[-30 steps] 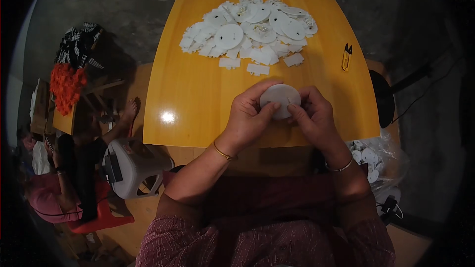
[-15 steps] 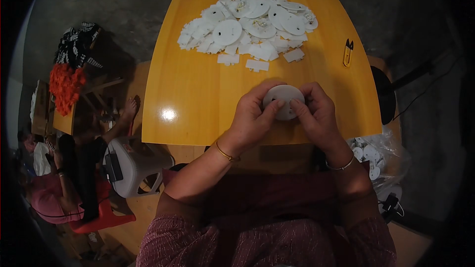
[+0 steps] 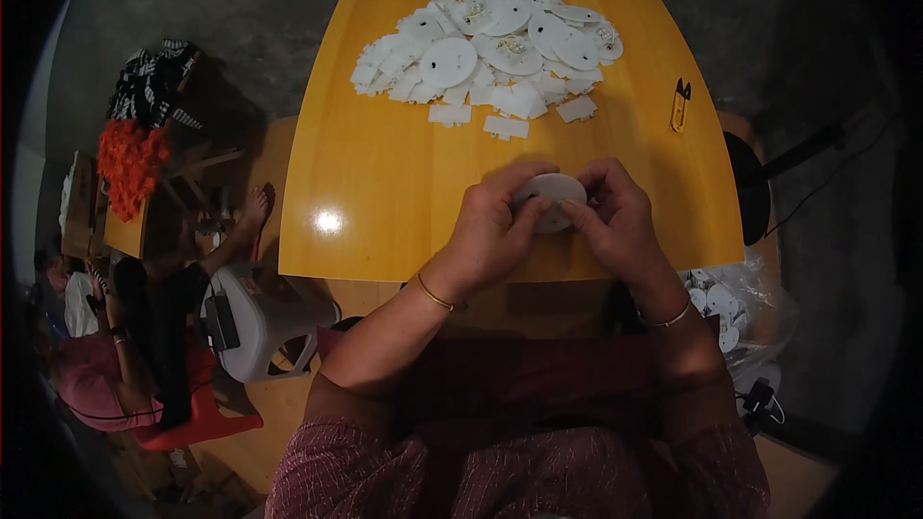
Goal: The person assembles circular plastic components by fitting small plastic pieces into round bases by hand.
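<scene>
A round white disc (image 3: 555, 190) is held above the front part of the yellow table (image 3: 385, 183). My left hand (image 3: 493, 227) grips its left side, thumb on the face and fingers behind. On the disc's right side my right hand (image 3: 616, 224) is closed in the same way, its thumb pressed on the face. The disc is tilted, and a small dark spot shows near my left thumb. Beyond my hands lies a heap of white discs (image 3: 449, 62) and thin white rectangular pieces (image 3: 507, 127), some discs with coiled wire on them.
Yellow snips (image 3: 680, 108) lie at the table's right. Below the right edge is a clear plastic bag (image 3: 760, 312) of white discs. At the left, another person (image 3: 96, 370) sits near a grey stool (image 3: 255, 327) and an orange pile (image 3: 130, 168).
The disc has tipped so its face looks narrower than half a second ago. Both hands stay around it, with slight shifts of the thumbs. The view has moved a little.
</scene>
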{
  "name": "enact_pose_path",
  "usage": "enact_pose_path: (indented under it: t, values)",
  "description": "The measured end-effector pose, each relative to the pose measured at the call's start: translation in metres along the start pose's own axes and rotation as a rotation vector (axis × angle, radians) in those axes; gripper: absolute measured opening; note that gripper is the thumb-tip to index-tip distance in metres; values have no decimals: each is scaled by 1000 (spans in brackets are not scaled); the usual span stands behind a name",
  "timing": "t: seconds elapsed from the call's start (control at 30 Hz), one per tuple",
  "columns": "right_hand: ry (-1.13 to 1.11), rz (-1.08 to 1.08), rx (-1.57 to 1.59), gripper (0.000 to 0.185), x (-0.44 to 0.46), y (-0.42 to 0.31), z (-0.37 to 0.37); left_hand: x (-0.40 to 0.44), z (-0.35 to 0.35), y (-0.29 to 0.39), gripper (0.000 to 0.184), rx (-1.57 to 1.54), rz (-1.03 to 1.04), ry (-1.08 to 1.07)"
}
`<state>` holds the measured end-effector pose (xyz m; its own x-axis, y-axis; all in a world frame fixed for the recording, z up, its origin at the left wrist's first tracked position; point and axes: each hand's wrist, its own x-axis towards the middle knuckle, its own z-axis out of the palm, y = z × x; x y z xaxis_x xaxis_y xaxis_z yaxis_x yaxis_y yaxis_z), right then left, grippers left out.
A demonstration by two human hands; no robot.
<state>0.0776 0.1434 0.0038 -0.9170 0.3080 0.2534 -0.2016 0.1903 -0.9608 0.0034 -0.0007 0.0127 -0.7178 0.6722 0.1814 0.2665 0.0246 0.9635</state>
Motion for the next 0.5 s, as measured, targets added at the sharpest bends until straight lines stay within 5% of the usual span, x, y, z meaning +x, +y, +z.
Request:
enact_pose_path:
  t: [0.23,0.3,0.5]
  values:
    - [-55,-107,-118,18,-1,-10,-4,1,2,1,33,-69,-5,-71]
    - [-24,141,155,14,-1,-13,-4,2,3,-2,32,-147,-13,-65]
    - [-26,123,141,13,-1,-7,-3,0,2,-3,31,-256,-80,-59]
